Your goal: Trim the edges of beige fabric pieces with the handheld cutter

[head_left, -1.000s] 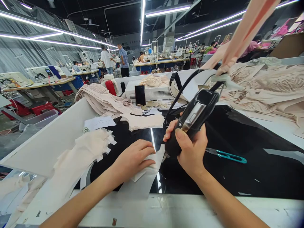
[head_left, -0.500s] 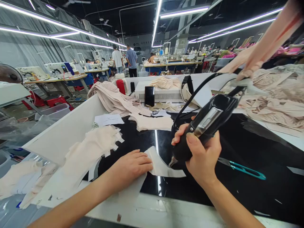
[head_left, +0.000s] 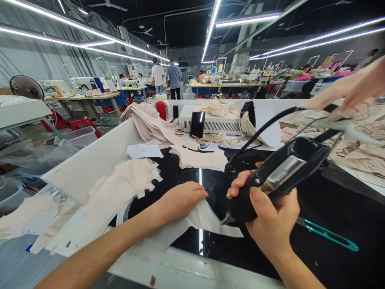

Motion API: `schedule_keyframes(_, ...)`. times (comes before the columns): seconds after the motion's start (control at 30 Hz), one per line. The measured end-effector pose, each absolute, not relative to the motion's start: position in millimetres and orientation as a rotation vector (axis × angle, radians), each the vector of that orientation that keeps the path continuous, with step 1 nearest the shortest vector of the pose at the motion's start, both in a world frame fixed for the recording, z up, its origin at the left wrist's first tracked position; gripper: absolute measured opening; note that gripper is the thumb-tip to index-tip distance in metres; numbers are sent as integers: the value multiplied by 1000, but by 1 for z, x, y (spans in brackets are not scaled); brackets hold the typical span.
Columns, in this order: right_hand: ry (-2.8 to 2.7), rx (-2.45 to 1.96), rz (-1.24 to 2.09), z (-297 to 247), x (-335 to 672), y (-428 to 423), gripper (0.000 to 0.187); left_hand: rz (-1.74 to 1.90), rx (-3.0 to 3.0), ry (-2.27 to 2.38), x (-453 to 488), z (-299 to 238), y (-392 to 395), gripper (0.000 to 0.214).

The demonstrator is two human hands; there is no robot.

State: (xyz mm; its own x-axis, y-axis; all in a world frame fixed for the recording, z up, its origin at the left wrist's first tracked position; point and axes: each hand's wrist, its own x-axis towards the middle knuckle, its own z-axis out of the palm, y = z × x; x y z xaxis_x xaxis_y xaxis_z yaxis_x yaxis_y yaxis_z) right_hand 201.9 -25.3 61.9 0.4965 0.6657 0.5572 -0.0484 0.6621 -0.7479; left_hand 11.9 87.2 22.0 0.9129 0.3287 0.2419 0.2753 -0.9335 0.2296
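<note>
My right hand (head_left: 270, 218) is closed around a black corded hand-held cutting tool (head_left: 278, 176), whose tip rests on a pale fabric piece (head_left: 210, 222) lying on the glossy black table top (head_left: 331, 208). My left hand (head_left: 182, 198) lies flat with fingers stretched out on the same fabric piece, pressing it down just left of the tool's tip. The tool's black cord (head_left: 264, 126) loops up and away to the right.
A heap of cut pale fabric (head_left: 120, 188) lies left of my arm. Teal thread snips (head_left: 327, 235) lie to the right. More fabric stacks (head_left: 198, 156), a white box unit (head_left: 210, 122) and a phone (head_left: 197, 124) stand behind. Another person's hand (head_left: 357, 90) reaches in upper right.
The view has shifted left and down. My left hand slid a little forward on the fabric piece, and the tool moved right with its tip staying on the fabric.
</note>
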Motion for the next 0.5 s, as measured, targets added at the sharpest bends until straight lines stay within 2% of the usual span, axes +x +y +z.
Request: schedule_keyframes(0.5, -928, -773, 409, 64, 207, -43, 46, 443, 2842, 418, -17, 12, 79, 33)
